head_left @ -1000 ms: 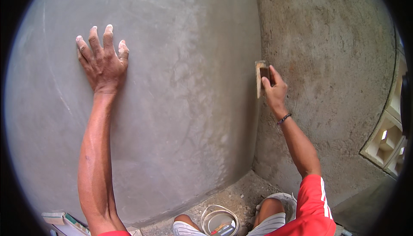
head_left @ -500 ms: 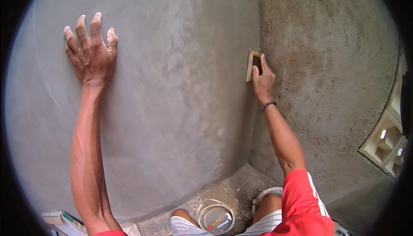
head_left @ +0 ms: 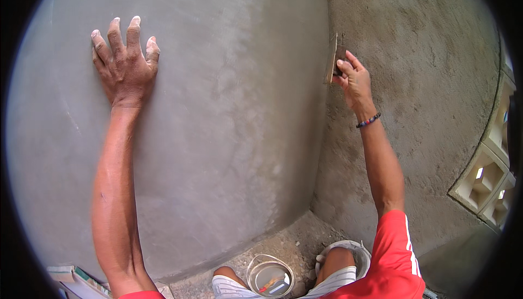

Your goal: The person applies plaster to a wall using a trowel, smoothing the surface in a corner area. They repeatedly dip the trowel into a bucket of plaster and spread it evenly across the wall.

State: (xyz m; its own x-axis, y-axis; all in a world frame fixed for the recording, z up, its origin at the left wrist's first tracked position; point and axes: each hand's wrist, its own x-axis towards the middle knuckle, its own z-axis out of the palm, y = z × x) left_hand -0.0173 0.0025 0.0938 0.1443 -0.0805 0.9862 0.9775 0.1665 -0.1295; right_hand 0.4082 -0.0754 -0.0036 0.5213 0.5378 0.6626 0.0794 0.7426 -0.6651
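Note:
My left hand (head_left: 127, 70) rests on the smooth grey plastered wall (head_left: 201, 108), fingers spread and tips whitened with dust. Up at the inner corner, my right hand (head_left: 357, 84) grips a small plastering float (head_left: 333, 62) by its dark handle. The float is upright and seen nearly edge-on, with its thin pale plate turned toward the smooth wall. Whether it touches that wall, I cannot tell. Rougher brown-grey plaster covers the right wall (head_left: 419, 92) behind this hand. A beaded bracelet circles my right wrist.
Between my knees stands a bucket (head_left: 270, 264) of water with a red-orange-handled tool in it. A whitish bucket (head_left: 362, 260) is by my right leg. Pale vent blocks (head_left: 479, 178) line the right wall's edge. Boxes or boards (head_left: 76, 278) lie lower left; debris covers the floor (head_left: 302, 232).
My right hand has moved up and to the right with the float, which has turned from showing its face to nearly edge-on. My left hand stays on the wall; the view has shifted slightly.

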